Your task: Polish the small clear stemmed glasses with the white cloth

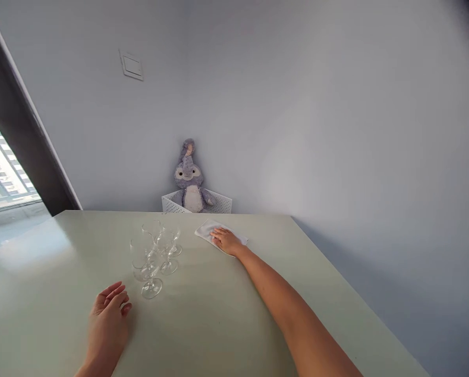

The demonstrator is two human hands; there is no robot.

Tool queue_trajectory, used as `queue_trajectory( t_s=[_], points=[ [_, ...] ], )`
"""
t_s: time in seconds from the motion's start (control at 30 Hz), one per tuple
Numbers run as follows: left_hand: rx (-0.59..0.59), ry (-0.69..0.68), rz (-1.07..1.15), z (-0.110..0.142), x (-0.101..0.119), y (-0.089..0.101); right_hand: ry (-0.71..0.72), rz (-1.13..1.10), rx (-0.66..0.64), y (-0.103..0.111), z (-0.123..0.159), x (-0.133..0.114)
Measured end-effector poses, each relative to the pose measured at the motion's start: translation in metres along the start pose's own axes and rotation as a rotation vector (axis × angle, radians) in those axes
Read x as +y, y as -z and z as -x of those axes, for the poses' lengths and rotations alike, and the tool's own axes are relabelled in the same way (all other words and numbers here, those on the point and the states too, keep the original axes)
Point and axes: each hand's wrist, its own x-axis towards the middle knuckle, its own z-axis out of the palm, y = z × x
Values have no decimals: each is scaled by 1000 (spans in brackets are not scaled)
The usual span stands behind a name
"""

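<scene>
My right hand (pixel 225 241) lies flat on a white cloth (pixel 208 229) towards the far edge of the table, fingers spread over it. The cloth is spread out, its right side partly under the hand. In the lower left, my left hand (pixel 111 309) hovers at the table with loosely bent fingers and nothing in them. Just beyond it, several clear stemmed glasses (pixel 152 287) stand upright in a close group; their bowls overlap in view. Neither hand touches the glasses.
The pale table (pixel 203 324) has its right edge along a plain wall. Behind its far edge, a purple plush toy (pixel 187 175) sits in a white perforated basket (pixel 222 204). A light switch (pixel 132 65) is on the wall; a window (pixel 4 162) is at left.
</scene>
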Motion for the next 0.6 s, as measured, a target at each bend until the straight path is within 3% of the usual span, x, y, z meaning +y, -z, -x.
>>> queue_trajectory(
  t_s=[0.1, 0.23, 0.43, 0.6],
  points=[
    [32, 56, 41, -7, -1, -2, -124, 62, 27, 15, -7, 37],
    [49, 70, 54, -16, -5, -1, -306, 157, 77, 41, 11, 97],
    [52, 62, 54, -22, -11, 5, -605, 279, 141, 79, 79, 179],
    [64, 92, 73, -26, -11, 5, -796, 348, 165, 93, 137, 208]
  ],
)
